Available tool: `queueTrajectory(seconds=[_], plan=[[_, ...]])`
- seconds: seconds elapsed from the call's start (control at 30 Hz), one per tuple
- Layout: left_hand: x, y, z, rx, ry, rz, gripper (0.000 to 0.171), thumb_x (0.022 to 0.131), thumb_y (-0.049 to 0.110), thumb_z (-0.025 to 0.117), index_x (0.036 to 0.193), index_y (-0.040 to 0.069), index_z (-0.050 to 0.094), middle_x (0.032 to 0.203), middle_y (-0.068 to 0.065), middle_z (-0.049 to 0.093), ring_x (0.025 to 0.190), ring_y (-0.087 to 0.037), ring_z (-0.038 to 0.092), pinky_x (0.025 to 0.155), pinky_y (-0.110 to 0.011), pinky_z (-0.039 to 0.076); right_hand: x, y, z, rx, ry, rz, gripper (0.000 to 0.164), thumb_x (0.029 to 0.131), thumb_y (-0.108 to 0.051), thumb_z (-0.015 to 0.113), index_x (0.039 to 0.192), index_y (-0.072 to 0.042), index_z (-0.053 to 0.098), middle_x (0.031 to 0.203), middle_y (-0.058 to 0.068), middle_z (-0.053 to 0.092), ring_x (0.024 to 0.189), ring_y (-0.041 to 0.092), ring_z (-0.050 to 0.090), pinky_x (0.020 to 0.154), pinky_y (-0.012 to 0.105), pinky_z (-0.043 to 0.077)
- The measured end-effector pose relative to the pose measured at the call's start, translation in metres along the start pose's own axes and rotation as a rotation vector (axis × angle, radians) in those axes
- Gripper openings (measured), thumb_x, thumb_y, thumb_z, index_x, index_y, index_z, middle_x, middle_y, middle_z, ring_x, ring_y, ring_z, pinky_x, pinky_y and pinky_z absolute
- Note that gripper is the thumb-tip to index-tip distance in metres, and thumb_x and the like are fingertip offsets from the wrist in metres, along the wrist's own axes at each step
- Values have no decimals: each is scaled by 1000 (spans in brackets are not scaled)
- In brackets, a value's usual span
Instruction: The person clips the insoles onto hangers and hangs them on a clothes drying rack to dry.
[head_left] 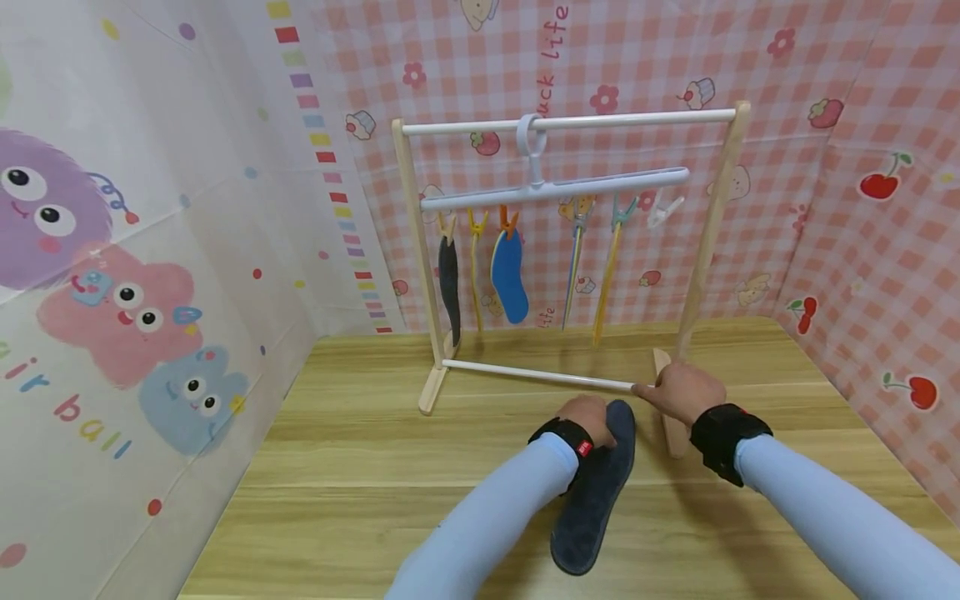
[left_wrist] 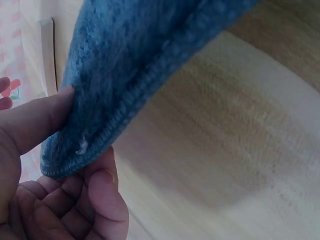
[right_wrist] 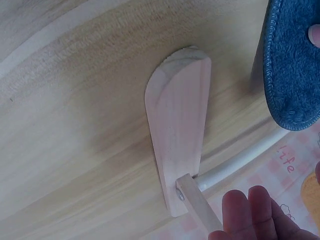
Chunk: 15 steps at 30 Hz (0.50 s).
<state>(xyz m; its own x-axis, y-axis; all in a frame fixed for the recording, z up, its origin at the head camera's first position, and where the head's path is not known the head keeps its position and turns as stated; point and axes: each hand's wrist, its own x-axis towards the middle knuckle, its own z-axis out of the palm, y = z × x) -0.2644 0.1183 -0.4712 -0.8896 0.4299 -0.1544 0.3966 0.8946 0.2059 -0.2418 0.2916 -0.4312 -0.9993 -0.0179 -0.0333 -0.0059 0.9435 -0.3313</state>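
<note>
A dark blue fleece insole (head_left: pixel 588 508) with a stitched edge slants upward from the wooden table. My left hand (head_left: pixel 588 417) pinches it near its far end, thumb on the fleece face and fingers behind, as the left wrist view shows. My right hand (head_left: pixel 684 392) is beside the rack's right post, its thumb near the end of the white lower bar (head_left: pixel 540 375). In the right wrist view its fingers (right_wrist: pixel 260 210) are extended and hold nothing, close to the post and wooden foot (right_wrist: pixel 180 110).
Behind my hands stands the wooden rack (head_left: pixel 712 225), with a pale hanger (head_left: pixel 555 192) on its top bar. Clips on it hold a dark insole (head_left: pixel 448 283), a blue insole (head_left: pixel 510 279) and several edge-on ones. The rightmost white clip (head_left: pixel 663 210) holds nothing. Patterned cloth (head_left: pixel 600 50) surrounds the table.
</note>
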Motion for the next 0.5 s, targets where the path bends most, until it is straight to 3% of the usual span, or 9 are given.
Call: queueTrajectory(seconds=[0.3, 0.5], plan=[[6, -2, -5, 57, 57, 6, 30, 83, 37, 78, 104, 15, 75, 101, 4, 73, 91, -12, 67, 77, -26, 51, 1, 1, -5, 4, 23, -32, 51, 94, -47, 58, 61, -10, 67, 51, -5, 39, 47, 13, 38, 46, 27, 26], [8, -6, -15, 38, 75, 31, 28, 88, 32, 74, 108, 12, 75, 103, 2, 73, 93, -12, 68, 79, -25, 52, 1, -1, -8, 4, 18, -11, 52, 94, -48, 58, 55, -14, 61, 51, -5, 36, 48, 13, 37, 47, 28, 25]])
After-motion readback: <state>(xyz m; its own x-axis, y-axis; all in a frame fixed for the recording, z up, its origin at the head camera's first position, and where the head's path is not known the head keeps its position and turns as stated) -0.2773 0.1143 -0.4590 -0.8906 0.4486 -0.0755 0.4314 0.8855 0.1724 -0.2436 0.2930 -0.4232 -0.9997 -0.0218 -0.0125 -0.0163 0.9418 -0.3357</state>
